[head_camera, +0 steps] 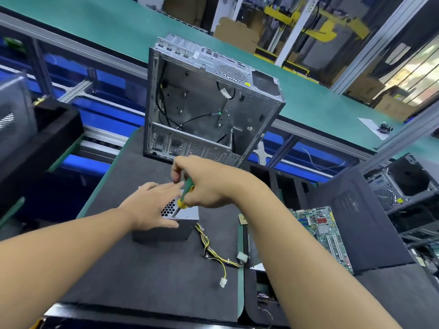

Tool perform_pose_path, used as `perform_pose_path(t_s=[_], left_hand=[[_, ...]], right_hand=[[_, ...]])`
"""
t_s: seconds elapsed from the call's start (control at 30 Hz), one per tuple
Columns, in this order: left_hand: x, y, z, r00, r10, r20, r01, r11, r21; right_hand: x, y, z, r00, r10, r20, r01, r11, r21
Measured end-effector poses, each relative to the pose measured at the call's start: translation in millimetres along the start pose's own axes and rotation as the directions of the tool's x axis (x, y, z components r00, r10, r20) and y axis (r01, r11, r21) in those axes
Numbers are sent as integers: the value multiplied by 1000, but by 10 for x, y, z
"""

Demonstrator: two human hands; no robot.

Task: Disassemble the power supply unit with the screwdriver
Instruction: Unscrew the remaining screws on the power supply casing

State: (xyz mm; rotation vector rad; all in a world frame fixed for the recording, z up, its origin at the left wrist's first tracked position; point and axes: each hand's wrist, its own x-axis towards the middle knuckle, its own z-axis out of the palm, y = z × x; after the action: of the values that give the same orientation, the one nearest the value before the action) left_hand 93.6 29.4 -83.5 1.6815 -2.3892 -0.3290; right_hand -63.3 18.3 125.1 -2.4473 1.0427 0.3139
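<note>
A grey metal power supply unit (187, 216) with a honeycomb vent lies on the dark mat (142, 269) in the middle of the head view. Yellow and black cables (209, 248) with white plugs trail from its right side. My left hand (152, 205) rests flat on the unit's top with straight fingers, covering much of it. My right hand (202, 181) grips a green and yellow screwdriver (184, 198). The screwdriver slants down and left, with its tip on the unit's top near the front edge.
An emptied, open computer case (204, 103) stands just behind the hands. A green motherboard (323, 231) lies to the right beside a black side panel (365, 222). Another case (408, 184) sits at far right. A green conveyor belt (118, 27) runs behind.
</note>
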Motion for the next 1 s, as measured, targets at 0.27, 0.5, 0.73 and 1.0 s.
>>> perform_pose_path(t_s=[0.27, 0.5, 0.73, 1.0], left_hand=[[-75, 86, -39, 997, -42, -59, 36, 994, -106], [-27, 7, -213, 999, -40, -2, 34, 893, -449], [-21, -26, -300, 989, -28, 147, 106, 824, -556], [-32, 41, -326, 980, -136, 147, 195, 807, -558]], right_hand=[[107, -48, 27, 958, 228, -176, -248, 964, -97], [126, -109, -73, 993, 101, -62, -109, 984, -140], [121, -155, -11, 980, 157, -121, -173, 976, -133], [91, -183, -45, 997, 63, -42, -68, 991, -112]])
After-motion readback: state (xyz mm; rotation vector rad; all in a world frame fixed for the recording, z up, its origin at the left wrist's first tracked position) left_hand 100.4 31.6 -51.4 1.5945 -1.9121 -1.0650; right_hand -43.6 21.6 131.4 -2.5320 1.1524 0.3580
